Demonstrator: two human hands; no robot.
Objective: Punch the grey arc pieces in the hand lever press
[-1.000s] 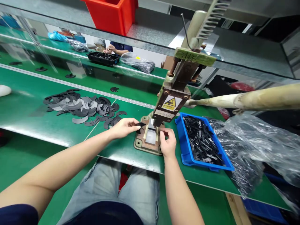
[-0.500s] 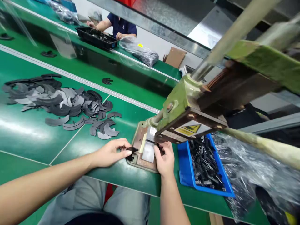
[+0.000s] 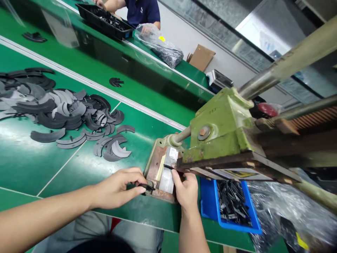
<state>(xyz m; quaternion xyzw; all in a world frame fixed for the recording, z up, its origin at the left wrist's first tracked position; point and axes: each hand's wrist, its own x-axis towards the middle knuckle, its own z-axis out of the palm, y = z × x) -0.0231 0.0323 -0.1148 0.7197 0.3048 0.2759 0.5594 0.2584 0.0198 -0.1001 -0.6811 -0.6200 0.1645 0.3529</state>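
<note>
My left hand (image 3: 119,188) pinches a dark curved plastic piece (image 3: 147,186) between thumb and fingers, at the near left corner of the press base (image 3: 153,163). On that base sits a silver metal block fixture (image 3: 166,181) with a slot across it. A thin black strip (image 3: 168,167) lies in the slot. My right hand (image 3: 186,191) has its thumb and fingers closed at the strip's right end, under the press head; the fingertips are partly hidden. Above the base leans the green hand press (image 3: 219,123) with its dark ram.
A heap of grey and black curved pieces (image 3: 47,117) lies on the left of the green table. A blue bin (image 3: 210,203) of thin black parts stands right, beside clear plastic bags (image 3: 284,200). Beyond the conveyor (image 3: 89,66), a co-worker (image 3: 142,14) handles a black tray (image 3: 102,26).
The head view has shifted and tilted, so the press looks larger and nearer. My left hand has lowered slightly with its curved piece, while my right hand stays at the fixture.
</note>
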